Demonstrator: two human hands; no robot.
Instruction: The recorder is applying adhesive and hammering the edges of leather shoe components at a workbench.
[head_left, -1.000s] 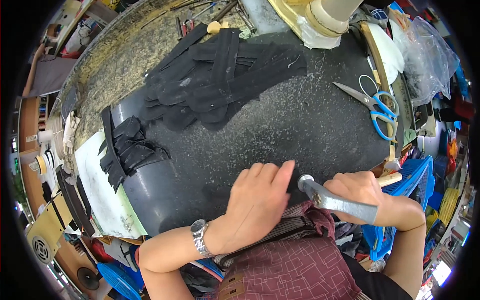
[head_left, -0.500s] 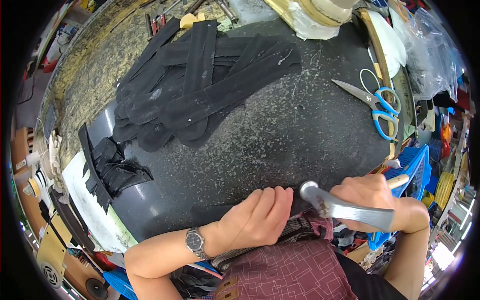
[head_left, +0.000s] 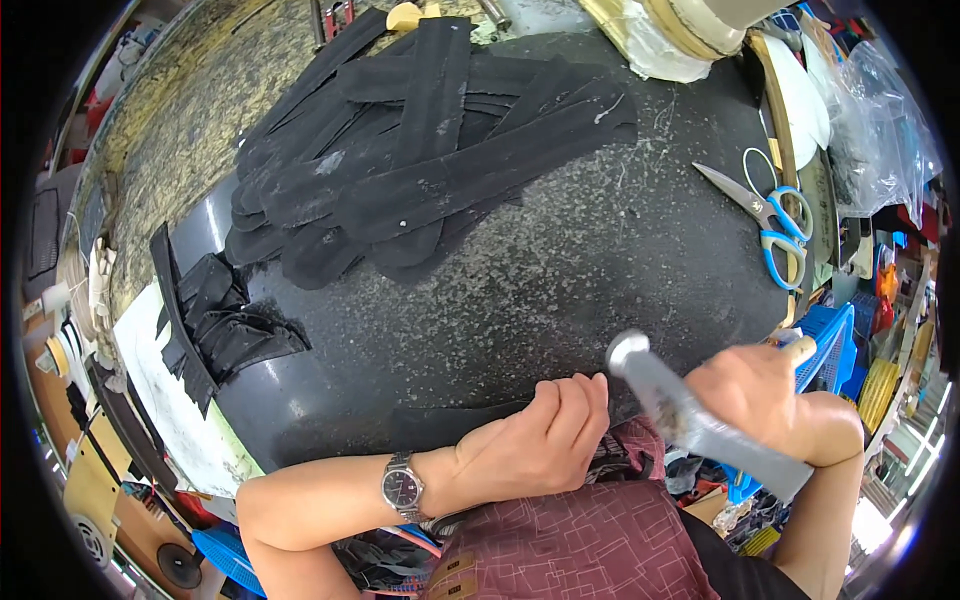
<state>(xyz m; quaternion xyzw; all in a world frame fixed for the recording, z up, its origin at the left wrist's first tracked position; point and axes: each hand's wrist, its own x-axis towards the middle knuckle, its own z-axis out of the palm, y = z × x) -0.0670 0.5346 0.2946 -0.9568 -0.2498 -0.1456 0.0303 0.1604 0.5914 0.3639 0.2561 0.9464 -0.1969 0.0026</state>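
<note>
My right hand [head_left: 742,395] is wrapped round the light wooden handle of a metal hammer [head_left: 690,420]. Both hand and hammer are a little blurred, and the round striking face hangs just right of my left fingertips. My left hand [head_left: 535,438] is closed, with its fingers curled down at the near edge of the dark work surface. Under it lies a black fabric strip [head_left: 435,424], gripped or pressed by the fingers; the strip's right end is hidden by the hand.
A heap of black strips [head_left: 430,160] covers the far left of the worn black board [head_left: 560,290]. Small folded black pieces [head_left: 230,325] lie at the left edge. Blue-handled scissors [head_left: 775,220] rest at the right. Beyond them are a plastic bag [head_left: 875,130] and a blue basket [head_left: 828,335].
The hammer has tilted slightly and is now blurred by motion, close to my left fingertips. My left hand keeps its curled hold. The whole view has shifted a little.
</note>
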